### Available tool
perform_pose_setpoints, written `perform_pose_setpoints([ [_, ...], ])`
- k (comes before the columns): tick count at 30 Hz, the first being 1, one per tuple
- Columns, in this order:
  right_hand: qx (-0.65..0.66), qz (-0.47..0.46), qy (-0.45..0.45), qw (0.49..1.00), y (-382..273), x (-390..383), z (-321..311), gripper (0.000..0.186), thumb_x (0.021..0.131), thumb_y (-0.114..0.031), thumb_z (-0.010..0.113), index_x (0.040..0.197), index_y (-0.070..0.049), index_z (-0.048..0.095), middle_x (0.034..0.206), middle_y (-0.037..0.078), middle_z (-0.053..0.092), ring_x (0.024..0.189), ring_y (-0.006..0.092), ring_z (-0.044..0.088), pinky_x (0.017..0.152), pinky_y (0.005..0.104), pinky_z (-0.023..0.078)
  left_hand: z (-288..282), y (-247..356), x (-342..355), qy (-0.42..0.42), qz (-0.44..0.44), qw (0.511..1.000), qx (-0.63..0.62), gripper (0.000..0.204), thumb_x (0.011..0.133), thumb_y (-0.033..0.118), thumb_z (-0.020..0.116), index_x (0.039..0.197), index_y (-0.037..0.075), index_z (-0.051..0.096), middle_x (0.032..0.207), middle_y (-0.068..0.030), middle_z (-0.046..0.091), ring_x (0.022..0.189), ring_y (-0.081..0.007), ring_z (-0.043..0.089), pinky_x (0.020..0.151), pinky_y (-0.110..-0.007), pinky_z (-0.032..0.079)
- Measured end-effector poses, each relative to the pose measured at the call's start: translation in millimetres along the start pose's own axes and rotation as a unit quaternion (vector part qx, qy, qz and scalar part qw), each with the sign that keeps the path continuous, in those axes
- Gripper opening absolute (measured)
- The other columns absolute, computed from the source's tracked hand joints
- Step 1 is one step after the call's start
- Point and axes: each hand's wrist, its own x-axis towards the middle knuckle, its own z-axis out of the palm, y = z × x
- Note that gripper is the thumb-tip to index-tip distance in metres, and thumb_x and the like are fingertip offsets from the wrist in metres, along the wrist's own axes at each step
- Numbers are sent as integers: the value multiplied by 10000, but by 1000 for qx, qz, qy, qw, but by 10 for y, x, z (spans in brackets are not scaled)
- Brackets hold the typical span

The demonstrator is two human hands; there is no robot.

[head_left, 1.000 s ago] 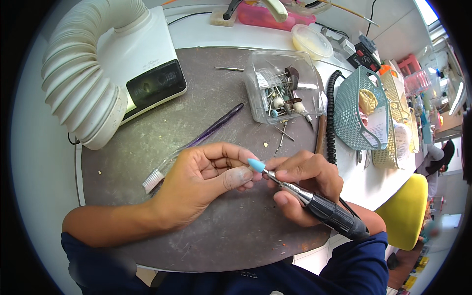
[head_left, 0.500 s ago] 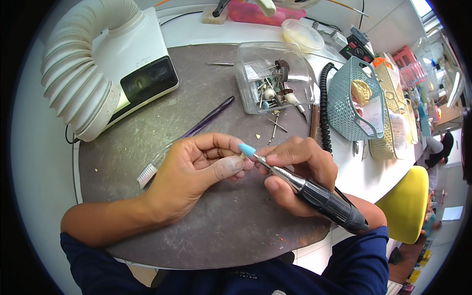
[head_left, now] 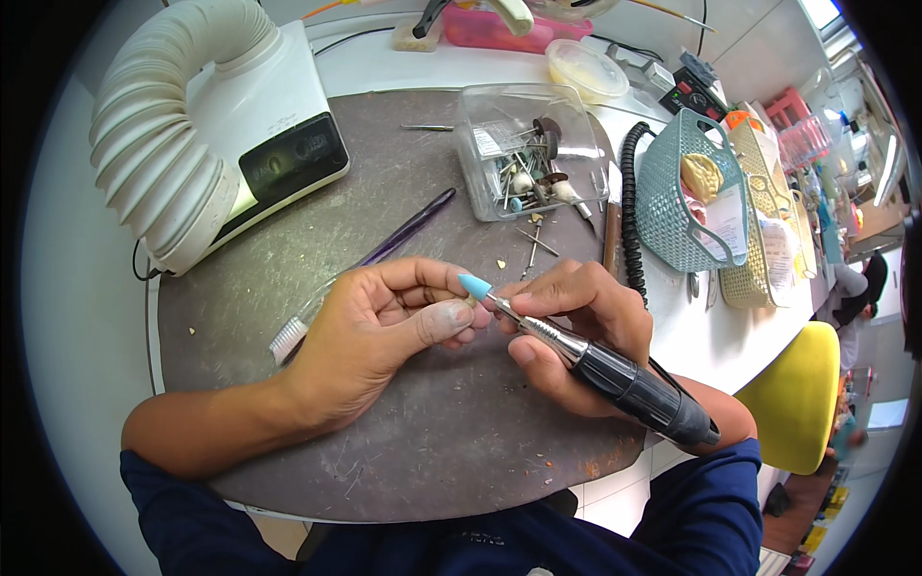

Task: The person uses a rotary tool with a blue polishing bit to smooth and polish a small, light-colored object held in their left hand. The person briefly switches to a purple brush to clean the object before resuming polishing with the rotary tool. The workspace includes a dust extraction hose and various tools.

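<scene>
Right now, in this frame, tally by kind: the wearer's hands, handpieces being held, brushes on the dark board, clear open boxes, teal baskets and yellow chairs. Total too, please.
Hands: 2 (left hand, right hand)
Black-and-silver handpiece: 1
Purple-handled brush: 1
Clear box: 1
Teal basket: 1
Yellow chair: 1
Total: 7

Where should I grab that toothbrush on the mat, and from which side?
Probably pinch the toothbrush by its slim purple handle, coming down from above and the far side: that end lies uncovered on the mat, while the bristled head lies close beside the left hand.
</scene>
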Motion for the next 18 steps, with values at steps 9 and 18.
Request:
perform_pose_setpoints([
  [9,-5,-48,-4,999,85,19,-5,252,768,-39,747,969,60,632,922,189,700,824,259,722,738,315,575,-19,-27,3,3,6,1000,-1,244,904,55,674,1126,-11,597,1020,-90,666,925,-125,624,834,-263,496],
  [18,-11,-36,-27,999,49,16,-33,258,796,-39,729,1002,53,605,911,182,677,818,241,709,745,325,571,-19,-31,-6,8,10,1000,-3,254,899,53,679,1132,-5,593,1024,-84,665,947,-126,631,841,-263,499],
])
